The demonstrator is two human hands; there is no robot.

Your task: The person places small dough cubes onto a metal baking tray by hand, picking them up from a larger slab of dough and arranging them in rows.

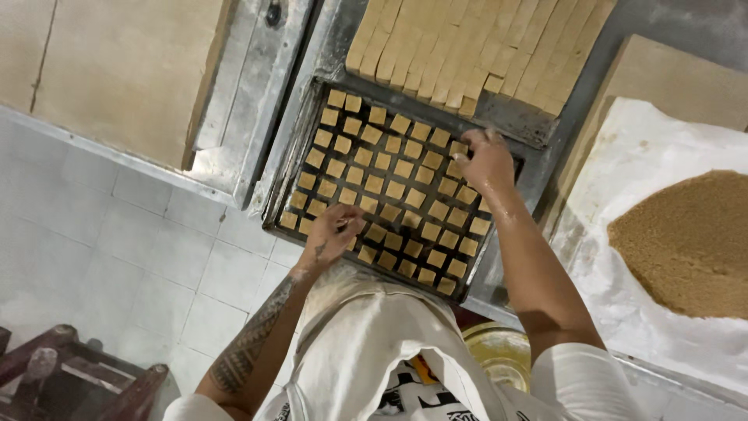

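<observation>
At the far left a dark wooden stool [70, 374] stands on the pale tiled floor [117, 249], and above it a broad slab of tan dough [117, 70] lies on a floured metal table [257, 101]. Moving rightward, a dark baking tray [274, 210] sits on the steel surface, filled with rows of small square dough pieces [389, 187] set slightly apart from one another. The left hand [333, 234], on a tattooed forearm, rests at the near left edge of the tray with its fingers curled down onto a square there; whether it actually grips that piece cannot be told. The right hand [485, 160] lies at the tray's far right corner, fingers bent and spread over the squares, touching them, with its hold also unclear. Just beyond the tray a block of cut dough strips [475, 47] lies in tight rows. At the far right a mound of brown crumbly powder [693, 242] sits on a white sheet [623, 171]
</observation>
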